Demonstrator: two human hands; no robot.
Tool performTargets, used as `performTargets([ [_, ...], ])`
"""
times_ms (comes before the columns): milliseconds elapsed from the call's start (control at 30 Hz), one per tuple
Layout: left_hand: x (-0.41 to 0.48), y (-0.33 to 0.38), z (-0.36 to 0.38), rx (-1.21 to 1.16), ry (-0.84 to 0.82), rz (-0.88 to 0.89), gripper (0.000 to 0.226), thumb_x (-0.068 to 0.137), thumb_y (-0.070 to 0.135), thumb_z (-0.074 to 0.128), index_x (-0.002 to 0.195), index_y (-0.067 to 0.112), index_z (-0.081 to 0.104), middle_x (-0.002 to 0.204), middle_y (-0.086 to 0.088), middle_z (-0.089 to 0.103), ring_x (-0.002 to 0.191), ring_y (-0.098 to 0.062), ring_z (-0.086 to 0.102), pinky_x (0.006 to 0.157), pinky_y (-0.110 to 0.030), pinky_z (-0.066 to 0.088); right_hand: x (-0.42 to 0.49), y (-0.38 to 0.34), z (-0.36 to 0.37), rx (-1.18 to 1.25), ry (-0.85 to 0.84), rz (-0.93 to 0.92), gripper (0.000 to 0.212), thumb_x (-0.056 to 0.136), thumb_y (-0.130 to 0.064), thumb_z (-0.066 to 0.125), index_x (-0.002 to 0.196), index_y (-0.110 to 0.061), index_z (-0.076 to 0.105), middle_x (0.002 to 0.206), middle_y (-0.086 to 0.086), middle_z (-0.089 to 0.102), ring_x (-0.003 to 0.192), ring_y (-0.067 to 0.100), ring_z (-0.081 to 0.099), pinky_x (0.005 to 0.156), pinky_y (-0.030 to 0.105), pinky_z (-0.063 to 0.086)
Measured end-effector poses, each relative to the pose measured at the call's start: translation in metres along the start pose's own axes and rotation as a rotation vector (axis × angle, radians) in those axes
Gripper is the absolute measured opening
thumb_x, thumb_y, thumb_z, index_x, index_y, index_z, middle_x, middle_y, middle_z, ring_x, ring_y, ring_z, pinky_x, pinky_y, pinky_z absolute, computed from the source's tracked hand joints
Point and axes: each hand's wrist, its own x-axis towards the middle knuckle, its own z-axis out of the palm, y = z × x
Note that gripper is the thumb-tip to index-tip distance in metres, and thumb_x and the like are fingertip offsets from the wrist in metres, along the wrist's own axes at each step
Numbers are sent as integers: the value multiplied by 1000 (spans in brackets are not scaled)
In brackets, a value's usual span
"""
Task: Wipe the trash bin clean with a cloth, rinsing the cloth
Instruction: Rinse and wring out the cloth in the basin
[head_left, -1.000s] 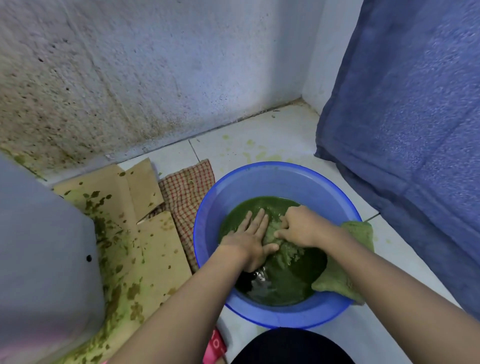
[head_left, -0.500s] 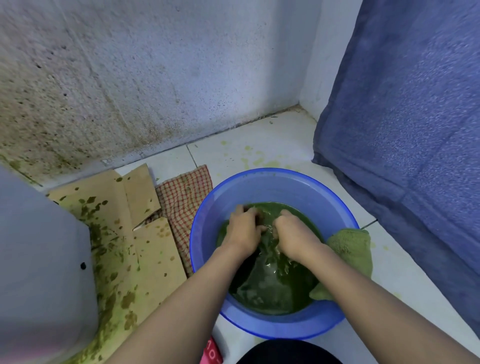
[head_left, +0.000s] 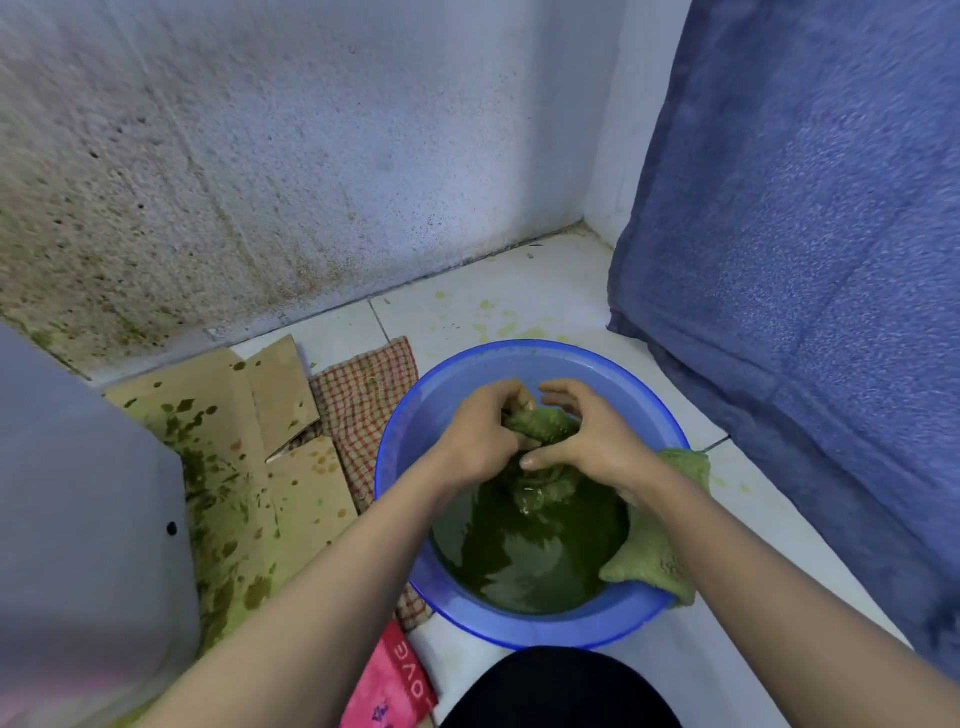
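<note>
The green cloth (head_left: 543, 423) is a wad at frame centre, just above the murky green water (head_left: 524, 566) in the blue basin (head_left: 410, 415). The hands mostly hide it, and the right wrist hides whether it joins the green fabric (head_left: 654, 561) draped over the basin's right rim. The left hand (head_left: 478, 441) and right hand (head_left: 589, 441) meet there, fingers curled tight round the wad. The grey trash bin (head_left: 78, 519), cut off by the left edge, sits beside spattered cardboard (head_left: 218, 415).
</note>
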Motion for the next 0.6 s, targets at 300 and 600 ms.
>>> performTargets([
  [300, -13, 78, -34, 137, 26, 197, 34, 71, -6, 77, 98, 13, 75, 92, -4, 76, 92, -18, 71, 87, -28, 55, -24, -18, -4, 346, 29, -141, 33, 63, -11, 89, 93, -15, 75, 87, 6, 77, 85, 22, 74, 80, 36, 59],
  [600, -15, 63, -33, 122, 193, 259, 45, 78, -12, 59, 113, 15, 69, 103, 5, 69, 95, -6, 61, 85, -13, 45, -20, -2, 9, 956, -396, 109, 59, 51, -20, 95, 106, -14, 74, 117, 16, 70, 110, 32, 67, 93, 57, 52],
])
